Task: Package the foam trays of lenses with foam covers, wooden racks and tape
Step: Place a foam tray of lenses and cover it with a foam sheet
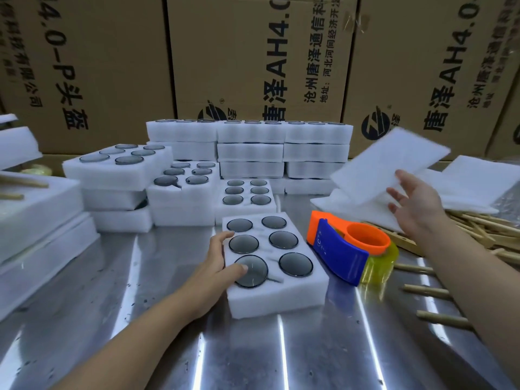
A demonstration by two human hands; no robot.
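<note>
A white foam tray (281,298) holding several dark round lenses lies on the metal table in front of me. My left hand (218,266) grips its left edge, thumb resting on the nearest lens (254,273). My right hand (416,204) holds a flat white foam cover (388,167) lifted and tilted above the table at the right, blurred by motion. An orange and blue tape dispenser (349,246) with yellowish tape sits just right of the tray. Wooden racks (478,232) lie scattered at the right.
Stacks of lens-filled foam trays (247,153) stand behind the near tray, more at the left (118,175). Spare foam covers (472,181) pile at the far right. Foam blocks with sticks sit at the left edge (33,209). Cardboard boxes (253,52) wall off the back.
</note>
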